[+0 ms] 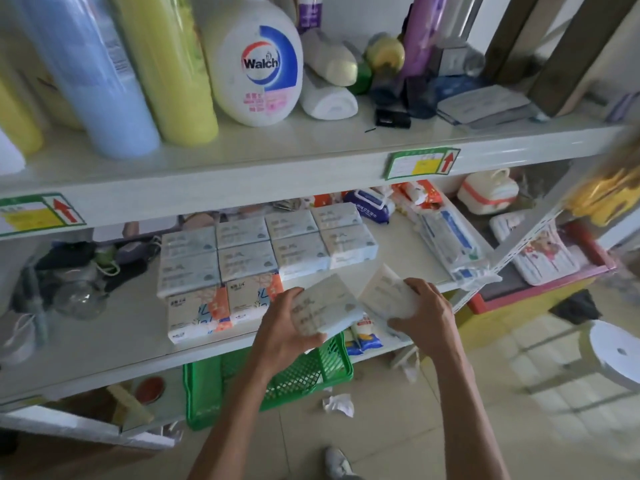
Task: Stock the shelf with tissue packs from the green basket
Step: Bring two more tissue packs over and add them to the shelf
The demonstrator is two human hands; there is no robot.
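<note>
My left hand grips a pale blue-grey tissue pack at the front edge of the middle shelf. My right hand holds a second tissue pack, tilted, just to the right of the first. Behind them on the shelf lie several matching packs in rows, with two orange-and-white packs at the front left. The green basket stands on the floor under the shelf edge, below my left hand; a blue-and-white packet shows beside it.
The top shelf carries tall blue and yellow-green bottles and a white Walch jug. Wet-wipe packs and bagged goods lie at the right of the middle shelf. A white stool and crumpled paper are on the tiled floor.
</note>
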